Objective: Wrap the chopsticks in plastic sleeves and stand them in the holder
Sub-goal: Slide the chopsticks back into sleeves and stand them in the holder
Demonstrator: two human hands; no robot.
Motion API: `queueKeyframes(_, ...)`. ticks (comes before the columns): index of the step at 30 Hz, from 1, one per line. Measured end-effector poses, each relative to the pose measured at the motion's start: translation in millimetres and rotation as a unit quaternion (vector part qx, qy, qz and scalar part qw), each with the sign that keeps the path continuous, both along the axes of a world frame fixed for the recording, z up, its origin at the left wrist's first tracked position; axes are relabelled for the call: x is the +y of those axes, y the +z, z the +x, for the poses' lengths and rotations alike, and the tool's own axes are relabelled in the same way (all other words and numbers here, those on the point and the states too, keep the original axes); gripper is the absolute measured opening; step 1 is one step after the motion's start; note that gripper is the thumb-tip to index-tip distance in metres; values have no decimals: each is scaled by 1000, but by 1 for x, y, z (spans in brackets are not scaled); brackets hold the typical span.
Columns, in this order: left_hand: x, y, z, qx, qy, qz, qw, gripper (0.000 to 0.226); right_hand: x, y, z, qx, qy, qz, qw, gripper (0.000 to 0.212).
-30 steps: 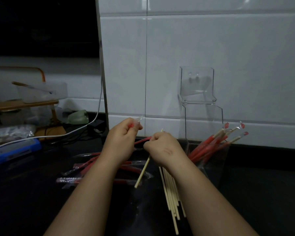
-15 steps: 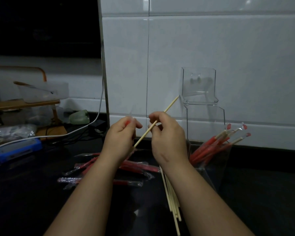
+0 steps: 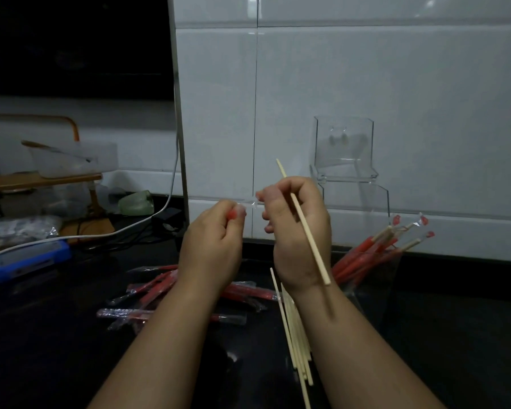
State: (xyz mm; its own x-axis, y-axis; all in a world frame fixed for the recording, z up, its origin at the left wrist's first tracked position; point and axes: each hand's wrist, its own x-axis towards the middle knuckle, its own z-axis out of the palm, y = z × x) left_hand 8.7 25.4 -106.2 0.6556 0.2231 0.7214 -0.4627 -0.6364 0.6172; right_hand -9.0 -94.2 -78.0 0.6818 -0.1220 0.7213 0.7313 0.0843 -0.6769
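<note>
Both hands are raised above the black worktop [image 3: 71, 349], close together near the middle of the view. The left hand [image 3: 213, 246] has its fingers curled, and the thumb and forefinger pinch the red-tipped end of a plastic sleeve [image 3: 250, 204]. The sleeve's clear part stretches toward 3 o'clock, where the fingertips of the right hand [image 3: 298, 231] pinch its other end.

The right hand also holds a bare chopstick [image 3: 307, 236] among its curled fingers. The stick lies slanted across the back of the hand, with its thin tip at 11 o'clock and its butt at 5 o'clock.

At 3 o'clock from the hands a clear holder [image 3: 375, 290] stands on the worktop. Wrapped chopsticks [image 3: 366, 252] lean in it, their tops tilted toward 2 o'clock. Below the right wrist, at 6 o'clock, loose chopsticks [image 3: 295, 335] lie in a bundle on the worktop. Empty sleeves [image 3: 160, 290], red and clear, lie scattered at 7 o'clock under the left forearm.
</note>
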Motion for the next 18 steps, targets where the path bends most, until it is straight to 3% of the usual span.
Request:
queueKeyframes(2, -1, -1, 0, 7, 14, 29, 999, 38, 2, 0, -1, -4, -3, -20, 1000, 18)
queueKeyframes(6, -3, 0, -2, 11, 12, 48, 999, 22, 3, -2, 5, 24, -72, -16, 997, 31)
queueKeyframes(9, -4, 1, -4, 14, -44, 25, 999, 9, -2, -1, 10, 36, -94, 23, 995, 32)
queueKeyframes(15, -4, 0, -1, -13, -118, -72, 990, 25, -4, 4, 10, 38, -92, 67, 993, 30)
queueKeyframes(18, -2, 1, 0, -17, -121, -66, 990, 30, -3, 4, 8, 23, -127, 54, 990, 30)
